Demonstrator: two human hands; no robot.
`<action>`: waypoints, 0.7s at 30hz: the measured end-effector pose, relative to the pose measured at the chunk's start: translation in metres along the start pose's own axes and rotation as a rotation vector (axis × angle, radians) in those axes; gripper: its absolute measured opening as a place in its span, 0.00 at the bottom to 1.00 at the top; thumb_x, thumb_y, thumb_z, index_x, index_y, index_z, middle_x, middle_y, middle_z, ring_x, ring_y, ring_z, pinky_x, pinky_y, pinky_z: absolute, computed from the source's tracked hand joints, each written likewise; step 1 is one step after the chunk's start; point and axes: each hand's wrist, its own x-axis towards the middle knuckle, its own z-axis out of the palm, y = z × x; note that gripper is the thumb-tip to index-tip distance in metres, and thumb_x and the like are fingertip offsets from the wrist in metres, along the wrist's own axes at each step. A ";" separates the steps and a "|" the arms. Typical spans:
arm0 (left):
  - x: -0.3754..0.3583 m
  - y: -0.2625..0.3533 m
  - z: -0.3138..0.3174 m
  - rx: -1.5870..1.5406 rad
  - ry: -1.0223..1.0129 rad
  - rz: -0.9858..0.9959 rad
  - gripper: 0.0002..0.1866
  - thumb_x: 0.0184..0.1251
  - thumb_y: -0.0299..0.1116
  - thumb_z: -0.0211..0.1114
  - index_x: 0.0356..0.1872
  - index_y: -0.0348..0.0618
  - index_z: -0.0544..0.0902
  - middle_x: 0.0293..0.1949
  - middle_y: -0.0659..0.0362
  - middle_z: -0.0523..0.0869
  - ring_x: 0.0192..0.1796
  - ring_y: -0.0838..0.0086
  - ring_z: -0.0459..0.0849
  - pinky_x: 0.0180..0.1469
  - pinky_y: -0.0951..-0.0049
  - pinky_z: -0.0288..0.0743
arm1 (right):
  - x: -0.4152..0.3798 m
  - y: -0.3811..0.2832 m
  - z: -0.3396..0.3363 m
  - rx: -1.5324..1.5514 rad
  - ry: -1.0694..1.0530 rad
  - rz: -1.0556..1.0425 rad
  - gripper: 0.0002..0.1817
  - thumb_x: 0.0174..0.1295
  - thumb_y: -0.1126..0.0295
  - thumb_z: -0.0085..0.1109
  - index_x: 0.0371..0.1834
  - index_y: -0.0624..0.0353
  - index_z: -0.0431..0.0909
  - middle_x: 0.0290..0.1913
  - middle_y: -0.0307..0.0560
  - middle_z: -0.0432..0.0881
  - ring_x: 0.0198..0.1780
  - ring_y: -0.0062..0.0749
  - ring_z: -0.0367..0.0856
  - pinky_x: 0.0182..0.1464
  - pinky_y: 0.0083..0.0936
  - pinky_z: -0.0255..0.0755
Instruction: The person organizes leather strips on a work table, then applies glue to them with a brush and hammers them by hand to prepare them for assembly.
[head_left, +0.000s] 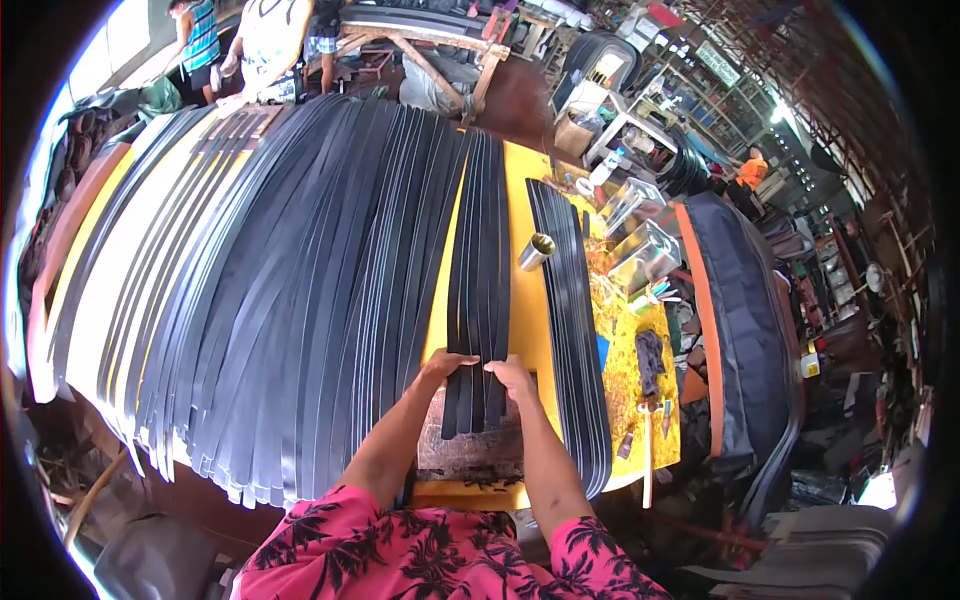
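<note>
A narrow bundle of long black strips [480, 270] lies lengthwise in front of me on the yellow tabletop [525, 200]. My left hand [446, 364] is closed on the left edge of this bundle, thumb lying across the top. At the right edge, my right hand [511, 374] grips the same strips, thumb pointing inward. Their loose ends hang past my hands over a worn brown board [440, 455]. To the left spreads a wide layer of black strips [300, 300]. Another stack of black strips [572, 350] lies to the right, with a metal cup [538, 251] beside it.
Clear plastic containers [645, 255], several pens [655, 293], a dark brush-like object [650, 365] and a hammer [648, 450] lie along the right side. Beyond stands a large dark roll with an orange edge [745, 330]. People [270, 45] stand at the far left end.
</note>
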 end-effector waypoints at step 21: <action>-0.031 0.026 0.026 -0.424 -0.163 0.068 0.20 0.75 0.42 0.58 0.53 0.31 0.79 0.45 0.49 0.87 0.45 0.62 0.87 0.50 0.59 0.83 | -0.026 -0.010 0.015 0.272 -0.005 -0.063 0.19 0.63 0.78 0.59 0.58 0.67 0.75 0.49 0.54 0.83 0.49 0.42 0.82 0.50 0.37 0.78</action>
